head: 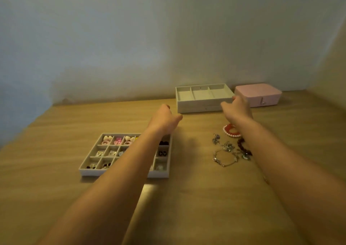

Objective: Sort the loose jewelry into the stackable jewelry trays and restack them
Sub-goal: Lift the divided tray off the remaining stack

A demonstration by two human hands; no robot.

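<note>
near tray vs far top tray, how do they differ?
The near tray is split into many small cells; the far top tray has three wide compartments. The near tray's cells hold small jewelry; the far top tray looks empty. The near tray lies alone on the table; the far top tray sits stacked on a lower tray. Both are pale, rectangular and open-topped.
</note>
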